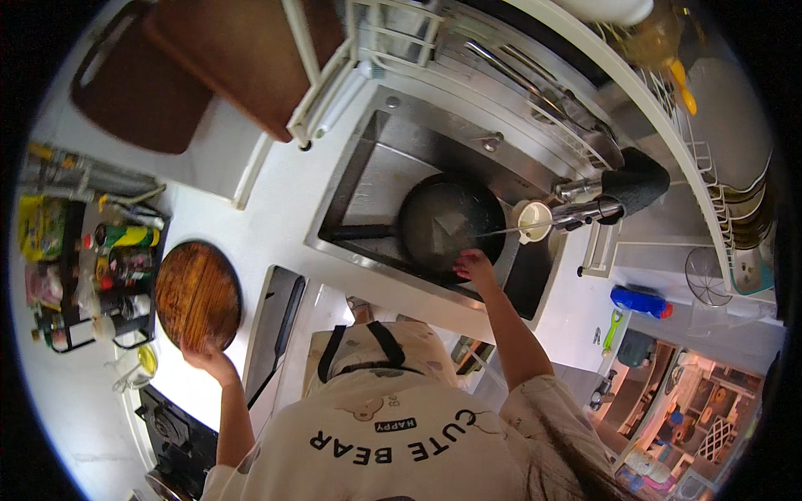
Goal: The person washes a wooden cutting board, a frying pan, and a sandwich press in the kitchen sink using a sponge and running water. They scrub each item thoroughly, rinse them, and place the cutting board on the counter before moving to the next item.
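A dark frying pan point(432, 241) lies in the stainless steel sink point(391, 166), its handle pointing left. Cloudy water covers the pan's bottom, and a thin stream runs into it from the tap point(583, 213). My right hand point(474, 268) is at the pan's near rim, fingers apart, with nothing visible in it. A small white cup point(534, 222) stands beside the pan, under the tap. On the counter to the left, my left hand point(210, 360) touches the near edge of a round wooden board point(199, 294); whether it grips the edge is unclear.
Brown cutting boards point(232, 56) stand in a white rack at the back left. A shelf of bottles point(125, 237) is at far left, above a gas stove point(169, 429). Ladles point(532, 81) hang behind the sink. A green peeler point(613, 332) lies at right.
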Motion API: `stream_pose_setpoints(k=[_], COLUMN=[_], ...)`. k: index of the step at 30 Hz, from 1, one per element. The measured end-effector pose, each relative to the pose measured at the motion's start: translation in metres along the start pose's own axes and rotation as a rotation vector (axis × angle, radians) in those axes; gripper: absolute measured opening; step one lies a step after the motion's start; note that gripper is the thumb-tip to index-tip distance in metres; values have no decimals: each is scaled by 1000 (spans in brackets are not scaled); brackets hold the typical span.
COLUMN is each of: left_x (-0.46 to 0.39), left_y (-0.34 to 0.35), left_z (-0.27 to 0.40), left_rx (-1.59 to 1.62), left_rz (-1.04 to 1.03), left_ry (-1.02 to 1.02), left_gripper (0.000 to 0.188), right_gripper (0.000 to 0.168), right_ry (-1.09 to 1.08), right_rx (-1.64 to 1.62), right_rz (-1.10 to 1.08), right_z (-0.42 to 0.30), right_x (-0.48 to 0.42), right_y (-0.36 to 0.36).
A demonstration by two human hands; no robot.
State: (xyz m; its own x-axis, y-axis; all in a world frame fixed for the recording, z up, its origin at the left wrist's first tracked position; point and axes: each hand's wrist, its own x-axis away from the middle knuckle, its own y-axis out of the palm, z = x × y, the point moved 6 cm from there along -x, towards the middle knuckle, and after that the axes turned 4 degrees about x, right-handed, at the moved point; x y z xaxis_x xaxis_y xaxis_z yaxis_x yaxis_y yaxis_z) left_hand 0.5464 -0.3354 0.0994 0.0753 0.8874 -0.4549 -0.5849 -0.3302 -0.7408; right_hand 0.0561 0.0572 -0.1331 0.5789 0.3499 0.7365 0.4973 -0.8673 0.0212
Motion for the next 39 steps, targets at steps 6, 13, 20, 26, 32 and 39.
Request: stream_pose_setpoints(k=[6,13,20,26,32,39], left_x=[63,134,141,138,133,135], left_y=[157,363,395,390,387,391], left_z=[243,245,237,249,248,250], left_rx=[492,-405,-360,-457,-458,-369], left_rz=[-1031,-1548,-1561,-1514,-1482,-1463], left_ry=[598,804,1012,1003,951,970], left_gripper=[33,54,36,37,41,33], right_gripper=[23,28,18,18,34,41], right_ry=[-185,-371,-653,-495,-455,-47], right_rx=[571,1174,152,739,1868,1170], right_rz=[123,490,525,-119,-67,229], right_z=[28,6,-83,-4,26,-30], right_x=[-109,-190,-208,-131,-72,-213], right_y=[0,26,69,136,2,-21])
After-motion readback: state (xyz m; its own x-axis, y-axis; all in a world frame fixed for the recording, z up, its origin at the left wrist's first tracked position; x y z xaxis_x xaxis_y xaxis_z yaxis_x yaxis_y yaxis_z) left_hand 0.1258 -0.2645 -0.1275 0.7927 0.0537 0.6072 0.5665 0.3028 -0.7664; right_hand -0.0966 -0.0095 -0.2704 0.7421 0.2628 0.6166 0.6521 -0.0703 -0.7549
